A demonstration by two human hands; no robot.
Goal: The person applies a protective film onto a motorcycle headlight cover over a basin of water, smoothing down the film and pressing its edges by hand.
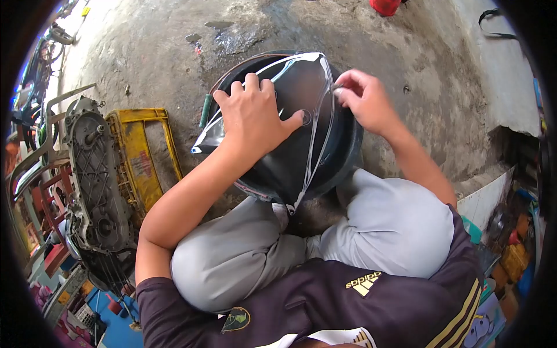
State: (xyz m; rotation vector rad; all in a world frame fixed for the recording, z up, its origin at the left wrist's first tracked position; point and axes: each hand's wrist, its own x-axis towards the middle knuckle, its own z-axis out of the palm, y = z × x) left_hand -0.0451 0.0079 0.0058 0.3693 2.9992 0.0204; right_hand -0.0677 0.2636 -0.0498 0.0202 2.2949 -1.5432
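Observation:
A dark, glossy panel [299, 145] with bright, shiny edges and pointed corners lies across a round black tub [347, 139] in front of my knees. It looks like a smoky plastic sheet or cover; its exact kind is unclear. My left hand [252, 116] rests on top of it, fingers spread, the thumb beside a small ring mark. At the panel's right edge, my right hand [365, 98] has thumb and fingers pinched together. Something small and greyish shows at those fingertips, too small to name. The tub's green handle grip [206, 110] sticks out on the left.
A yellow crate [139, 156] and a grey metal engine casing [96, 174] stand to the left. Worn concrete floor [156, 52] surrounds the tub. A red container [385, 6] is at the far top. Assorted clutter [513, 261] lies at the right edge.

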